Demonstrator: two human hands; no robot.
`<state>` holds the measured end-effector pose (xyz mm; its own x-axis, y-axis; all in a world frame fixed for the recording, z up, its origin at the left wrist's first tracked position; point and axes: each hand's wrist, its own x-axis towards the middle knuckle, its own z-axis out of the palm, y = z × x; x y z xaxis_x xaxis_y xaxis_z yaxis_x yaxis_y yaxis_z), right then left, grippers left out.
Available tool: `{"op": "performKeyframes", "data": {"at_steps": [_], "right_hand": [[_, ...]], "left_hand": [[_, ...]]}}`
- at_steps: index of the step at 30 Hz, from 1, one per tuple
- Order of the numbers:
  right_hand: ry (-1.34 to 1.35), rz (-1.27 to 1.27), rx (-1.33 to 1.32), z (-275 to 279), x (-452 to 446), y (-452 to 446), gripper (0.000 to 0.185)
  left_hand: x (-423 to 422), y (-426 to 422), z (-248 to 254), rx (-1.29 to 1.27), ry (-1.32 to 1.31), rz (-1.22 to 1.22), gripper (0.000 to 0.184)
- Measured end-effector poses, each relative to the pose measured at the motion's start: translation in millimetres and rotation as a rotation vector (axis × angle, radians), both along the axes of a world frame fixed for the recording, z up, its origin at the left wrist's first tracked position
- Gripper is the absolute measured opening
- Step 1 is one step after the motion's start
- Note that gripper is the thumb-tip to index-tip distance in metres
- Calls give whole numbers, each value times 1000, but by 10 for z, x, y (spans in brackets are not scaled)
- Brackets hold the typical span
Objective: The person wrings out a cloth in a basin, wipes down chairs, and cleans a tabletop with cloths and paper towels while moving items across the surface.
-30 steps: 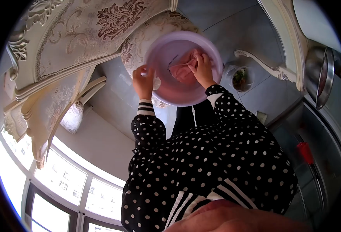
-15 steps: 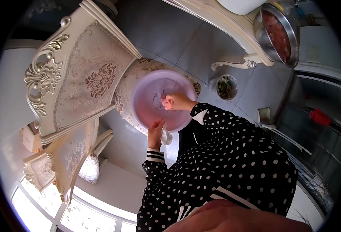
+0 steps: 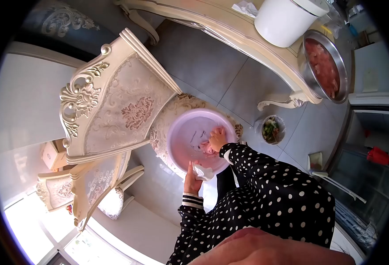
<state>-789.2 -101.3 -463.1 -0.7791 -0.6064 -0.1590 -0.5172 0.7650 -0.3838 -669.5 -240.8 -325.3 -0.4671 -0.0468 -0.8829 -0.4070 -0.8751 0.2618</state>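
While the left hand (image 3: 192, 181) holds a crumpled white wad (image 3: 203, 172) at six o'clock on the round, smooth basin (image 3: 181, 140), the right hand (image 3: 217, 138) curls over a folded pink piece (image 3: 208, 149) inside, toward four o'clock. Its grip and the piece's material cannot be determined.

A lilac basin (image 3: 184, 137) sits on the floral-patterned, upholstered chair seat (image 3: 189, 103).

We see grey floor tiles (image 3: 216, 66) at upper centre, a carved cream chair (image 3: 119, 99) left of centre, bright windows (image 3: 31, 223) lower left.
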Motion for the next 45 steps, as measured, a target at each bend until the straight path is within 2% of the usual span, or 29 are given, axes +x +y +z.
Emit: {"op": "performKeyframes", "data": {"at_steps": [2, 4, 6, 7, 10, 11, 13, 15, 16, 17, 20, 21, 24, 26, 28, 29, 30, 31, 32, 33, 34, 35, 36, 37, 38, 39, 42, 44, 45], "right_hand": [[-386, -56, -138, 111, -45, -41, 17], [-472, -91, -362, 402, -50, -24, 11], [-562, -124, -586, 747, -35, 19, 9], [-590, -109, -621, 878, -23, 29, 6], [-548, -23, -792, 1433, 34, 121, 12], [-660, -26, -806, 1609, 26, 139, 13], [-882, -29, -828, 1851, 21, 171, 14], [-917, 87, -896, 1888, -36, 140, 15], [-934, 145, -927, 1890, -81, 123, 16], [-926, 114, -783, 1874, -108, 118, 14], [-1354, -1, -840, 1906, -242, 88, 15], [-1488, -58, -867, 1891, -310, 104, 23], [-1467, -445, -1141, 1619, -318, 17, 28], [-1410, -592, -1098, 1313, -275, -17, 30], [-1371, -696, -1136, 1235, -185, -30, 29], [-1442, -520, -1260, 1001, -176, -78, 31], [-1582, -588, -1314, 1003, -172, -95, 32], [-1732, -662, -1353, 1057, -172, -108, 32], [-1898, -752, -1371, 1116, -132, -115, 33], [-1843, -735, -1328, 1222, -132, -107, 33], [-1805, -723, -1278, 1260, -157, -115, 34], [-1762, -687, -1228, 1126, -166, -119, 32], [-1752, -670, -1159, 1061, -210, -143, 28], [-1741, -618, -1106, 1125, -241, -139, 23], [-1715, -550, -1068, 1194, -294, -170, 19], [-1693, -545, -1004, 1201, -335, -212, 16], [-1601, -476, -827, 1067, -383, -334, 13], [-1518, -417, -697, 1020, -394, -373, 14], [-1532, -443, -728, 1184, -388, -413, 13]], "left_hand": [[6, 22, -29, 25, 29, 10, 28], [58, 4, -119, 44, 90, -20, 20], [134, -59, -463, 71, 113, 8, 14], [174, -66, -472, 84, 118, 20, 12], [144, -49, -357, 132, 14, -2, 24], [107, -50, -264, 150, -2, -28, 35], [39, -56, -150, 257, 93, -86, 44], [-50, -13, 70, 316, 191, -162, 56], [-91, -1, 63, 311, 234, -147, 52], [-124, 11, 27, 307, 277, -132, 47], [-54, 79, -194, 153, 285, -54, 35], [-25, 94, -195, 134, 304, -52, 33], [-113, 183, -66, 130, 278, 27, 24], [-140, 197, 13, 104, 209, -14, 24], [-175, 218, 60, 147, 285, -9, 25], [-193, 232, 88, 168, 317, -3, 26], [-333, 304, 297, 77, 220, -31, 28], [-282, 226, 129, 174, 345, -92, 27], [-401, 316, 367, 72, 195, -48, 27], [-202, 194, -37, 296, 347, -46, 34], [-156, 185, -53, 336, 368, -66, 35], [-161, 183, 13, 235, 205, -103, 42], [-207, 84, 5, 376, 378, -245, 52], [-230, 86, 171, 247, 244, -324, 55], [-231, 95, 23, 242, 240, -254, 50], [-302, 142, 265, 113, 209, -242, 50], [-307, 15, 134, -115, 155, -499, 61], [-347, -7, 61, -326, 186, -606, 48], [-379, -24, 33, -428, 221, -677, 44]]}}
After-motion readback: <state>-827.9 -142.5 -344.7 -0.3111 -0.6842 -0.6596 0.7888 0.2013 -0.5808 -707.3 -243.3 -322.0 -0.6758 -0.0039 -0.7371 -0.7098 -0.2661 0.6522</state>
